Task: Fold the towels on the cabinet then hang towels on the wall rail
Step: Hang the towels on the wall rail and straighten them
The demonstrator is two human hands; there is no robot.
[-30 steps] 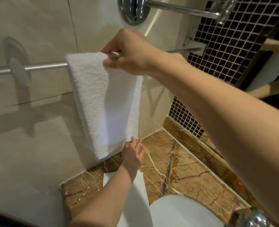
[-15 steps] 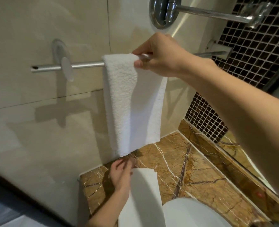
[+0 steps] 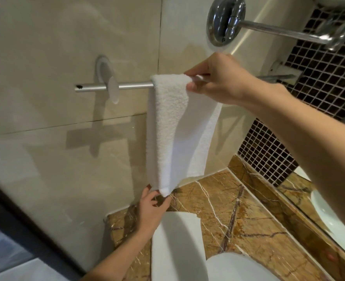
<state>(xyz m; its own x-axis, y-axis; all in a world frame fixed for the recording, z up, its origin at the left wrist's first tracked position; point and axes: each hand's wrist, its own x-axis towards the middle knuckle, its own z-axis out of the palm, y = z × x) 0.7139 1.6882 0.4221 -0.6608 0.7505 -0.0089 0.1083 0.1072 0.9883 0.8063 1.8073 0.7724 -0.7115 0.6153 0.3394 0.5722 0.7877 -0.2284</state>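
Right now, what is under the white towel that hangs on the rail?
The rail passes under the top fold of the towel; that stretch is covered. Below the lower edge, the left hand pinches a corner, above the marble counter and a second white towel.

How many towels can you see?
2. The hanging towel drapes over the rail, its top pinched by the right hand, its bottom corner by the left hand. The folded towel lies on the counter below. Others may be out of view.
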